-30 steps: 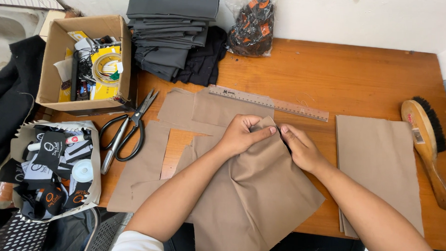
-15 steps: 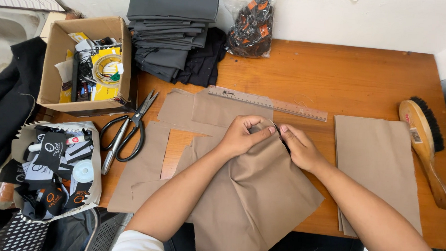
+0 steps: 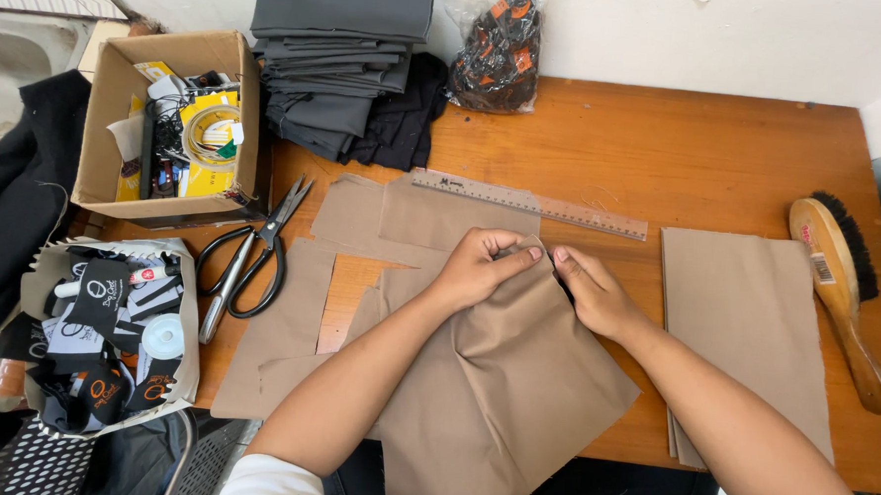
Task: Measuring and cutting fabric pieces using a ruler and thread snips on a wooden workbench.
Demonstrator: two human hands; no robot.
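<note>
A large piece of tan fabric (image 3: pixel 499 379) lies on the wooden table (image 3: pixel 682 159) and hangs over its near edge. My left hand (image 3: pixel 479 267) pinches the fabric's far top edge, fingers curled over it. My right hand (image 3: pixel 595 292) grips the same edge just to the right, thumb close to the left hand's fingers. More tan cut pieces (image 3: pixel 382 215) lie under and to the left of it. A metal ruler (image 3: pixel 528 202) lies just beyond both hands.
Black-handled scissors (image 3: pixel 252 259) lie left of the fabric. A stack of tan panels (image 3: pixel 744 330) and a wooden brush (image 3: pixel 844 295) are at the right. A cardboard box (image 3: pixel 169 117), folded grey cloth (image 3: pixel 335 55), a plastic bag (image 3: pixel 497 47) and a bag of labels (image 3: pixel 110 332) stand around.
Both hands stay on the fabric's top edge; the fingers shift slightly as they work the edge. Nothing else has moved.
</note>
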